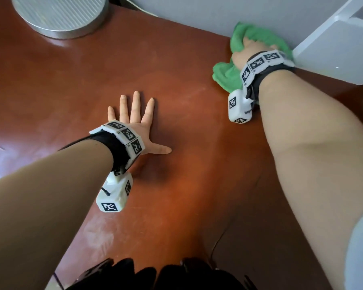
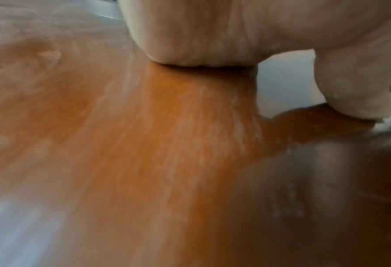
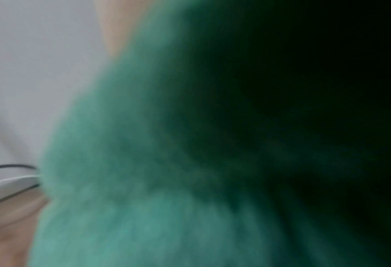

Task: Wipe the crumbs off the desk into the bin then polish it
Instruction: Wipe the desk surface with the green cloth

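My left hand (image 1: 134, 120) lies flat on the reddish-brown desk (image 1: 187, 91), fingers spread and straight, holding nothing. In the left wrist view its palm (image 2: 201, 36) and thumb (image 2: 349, 81) press on the desk (image 2: 155, 153), which shows pale dusty streaks. My right hand (image 1: 252, 49) is at the far right of the desk, against the grey wall, and grips a bunched green cloth (image 1: 226, 76). The cloth folds over its fingers and hides them. In the right wrist view the cloth (image 3: 144, 180) fills most of the blurred frame. No bin is in view.
A round metal base (image 1: 61, 15) stands at the far left of the desk. A white box (image 1: 340, 49) sits just right of the cloth. A dark cable (image 1: 218, 241) runs along the near right. Black gear (image 1: 155, 275) is at the near edge.
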Demonstrator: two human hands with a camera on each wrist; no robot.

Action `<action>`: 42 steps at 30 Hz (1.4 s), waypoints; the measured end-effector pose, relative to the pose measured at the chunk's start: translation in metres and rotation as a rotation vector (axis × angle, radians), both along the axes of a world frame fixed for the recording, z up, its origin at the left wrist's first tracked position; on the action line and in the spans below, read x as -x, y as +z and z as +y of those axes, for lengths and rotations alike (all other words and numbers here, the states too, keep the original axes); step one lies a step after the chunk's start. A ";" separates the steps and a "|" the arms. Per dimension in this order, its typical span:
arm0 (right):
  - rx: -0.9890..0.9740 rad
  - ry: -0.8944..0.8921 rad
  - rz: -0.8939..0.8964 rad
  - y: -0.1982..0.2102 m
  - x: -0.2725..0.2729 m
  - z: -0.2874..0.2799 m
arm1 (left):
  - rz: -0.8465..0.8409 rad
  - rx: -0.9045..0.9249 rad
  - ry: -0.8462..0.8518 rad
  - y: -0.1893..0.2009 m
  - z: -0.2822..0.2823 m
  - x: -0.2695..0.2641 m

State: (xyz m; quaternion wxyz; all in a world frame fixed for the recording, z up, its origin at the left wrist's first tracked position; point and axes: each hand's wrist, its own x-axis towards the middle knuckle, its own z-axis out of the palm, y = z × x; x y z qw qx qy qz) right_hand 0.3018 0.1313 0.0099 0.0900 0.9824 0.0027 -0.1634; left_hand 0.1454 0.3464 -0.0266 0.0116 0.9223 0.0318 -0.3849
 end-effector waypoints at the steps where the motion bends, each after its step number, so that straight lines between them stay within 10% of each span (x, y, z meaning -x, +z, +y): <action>1: -0.040 0.038 0.017 0.003 0.003 0.010 | -0.001 0.000 -0.001 0.000 0.000 0.000; 8: -0.276 0.511 0.364 -0.008 0.049 0.046 | -0.032 0.025 0.015 0.000 0.001 0.001; 16: -0.105 0.025 0.069 -0.013 -0.023 0.006 | -0.006 0.012 0.015 -0.001 0.001 0.001; 26: -0.219 0.647 0.401 0.002 0.084 0.012 | -0.059 0.033 0.022 0.003 0.000 0.003; 34: -0.144 0.059 0.120 -0.011 0.022 0.023 | -0.057 0.060 0.019 0.002 0.003 0.005; 42: -0.230 0.593 0.359 -0.003 0.126 0.049 | -0.174 0.245 -0.032 0.007 0.057 0.005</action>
